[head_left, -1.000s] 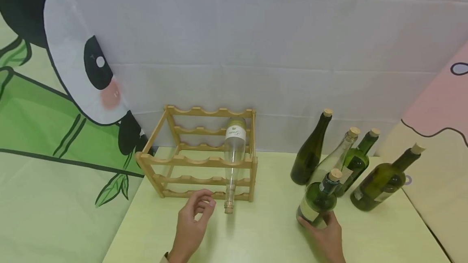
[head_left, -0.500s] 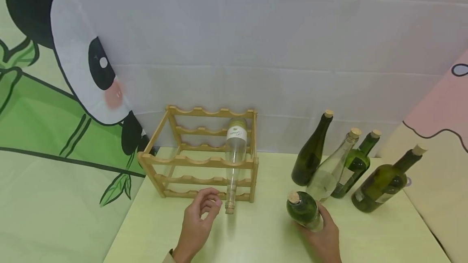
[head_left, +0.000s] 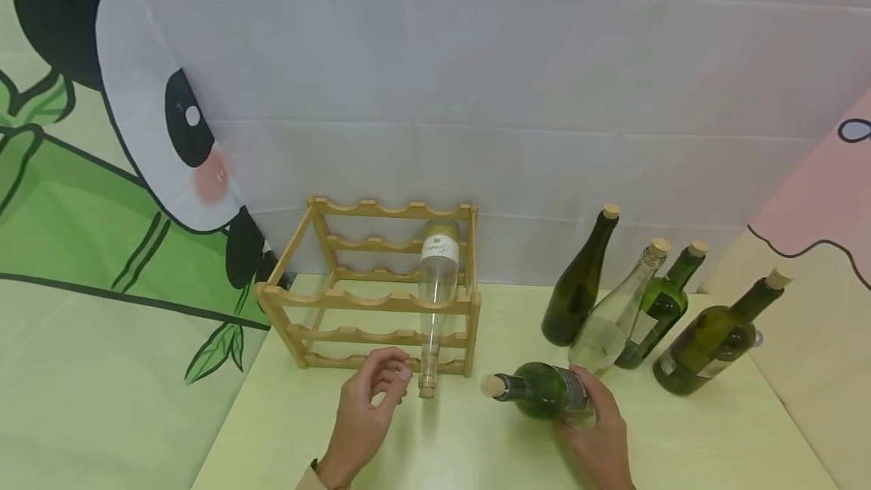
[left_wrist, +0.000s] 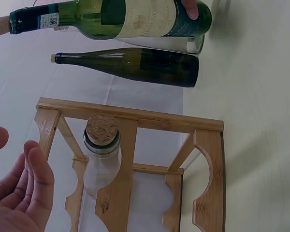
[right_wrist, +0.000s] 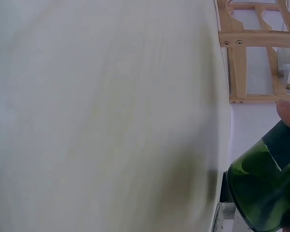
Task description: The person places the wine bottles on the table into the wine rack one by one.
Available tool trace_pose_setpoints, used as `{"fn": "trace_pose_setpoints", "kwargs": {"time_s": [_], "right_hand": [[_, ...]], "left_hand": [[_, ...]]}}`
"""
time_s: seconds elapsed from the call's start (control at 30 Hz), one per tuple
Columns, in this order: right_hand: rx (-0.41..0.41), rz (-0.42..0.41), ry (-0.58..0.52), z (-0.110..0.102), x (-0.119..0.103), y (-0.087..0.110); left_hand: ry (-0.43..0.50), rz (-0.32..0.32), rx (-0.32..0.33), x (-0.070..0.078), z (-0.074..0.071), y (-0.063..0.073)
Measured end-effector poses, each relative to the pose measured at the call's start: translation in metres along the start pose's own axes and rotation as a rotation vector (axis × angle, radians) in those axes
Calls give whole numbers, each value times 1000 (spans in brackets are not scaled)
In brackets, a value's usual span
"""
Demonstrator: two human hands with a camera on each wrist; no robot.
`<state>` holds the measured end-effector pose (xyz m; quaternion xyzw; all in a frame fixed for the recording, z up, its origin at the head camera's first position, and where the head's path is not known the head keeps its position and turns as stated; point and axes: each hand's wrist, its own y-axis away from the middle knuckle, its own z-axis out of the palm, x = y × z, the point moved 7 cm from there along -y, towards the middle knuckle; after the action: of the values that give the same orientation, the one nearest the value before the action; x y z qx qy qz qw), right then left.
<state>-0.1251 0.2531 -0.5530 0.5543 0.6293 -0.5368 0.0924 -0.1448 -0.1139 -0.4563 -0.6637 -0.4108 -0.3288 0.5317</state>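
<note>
My right hand (head_left: 599, 433) grips a green wine bottle (head_left: 544, 392) near its base, its corked neck pointing left above the table. In the left wrist view, this wine bottle (left_wrist: 150, 17) shows a cream label and a dark blue band; in the right wrist view, its green base (right_wrist: 261, 188) sits at the lower right. My left hand (head_left: 364, 418) holds nothing, fingers loosely bent, just in front of the wooden wine rack (head_left: 367, 299). A clear bottle (head_left: 438, 271) lies in the rack's right end, top row, its cork (left_wrist: 102, 129) facing me.
Standing to the right are a dark slim bottle (head_left: 574, 293), a clear bottle (head_left: 609, 327), a green bottle (head_left: 656, 312) and an olive bottle (head_left: 708, 342), all corked. A light cloth (head_left: 544, 97) with cartoon prints hangs behind the pale table (head_left: 476, 452).
My right hand has moved the wine bottle slightly left, away from the other bottles, and tipped it from upright to lying sideways, neck to the left. My left hand has shifted a little right.
</note>
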Motion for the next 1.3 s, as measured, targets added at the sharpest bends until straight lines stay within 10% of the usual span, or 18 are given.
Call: {"fn": "trace_pose_setpoints", "kwargs": {"time_s": [0.43,0.7,1.3], "right_hand": [[-40,-206,93,4,-24,-8],[-60,-231,140,7,-30,-11],[-38,-371,170,14,-53,-15]], "left_hand": [[-44,211,-287,27,10,-3],[-221,164,-489,33,24,2],[-766,118,-590,47,33,-2]]}}
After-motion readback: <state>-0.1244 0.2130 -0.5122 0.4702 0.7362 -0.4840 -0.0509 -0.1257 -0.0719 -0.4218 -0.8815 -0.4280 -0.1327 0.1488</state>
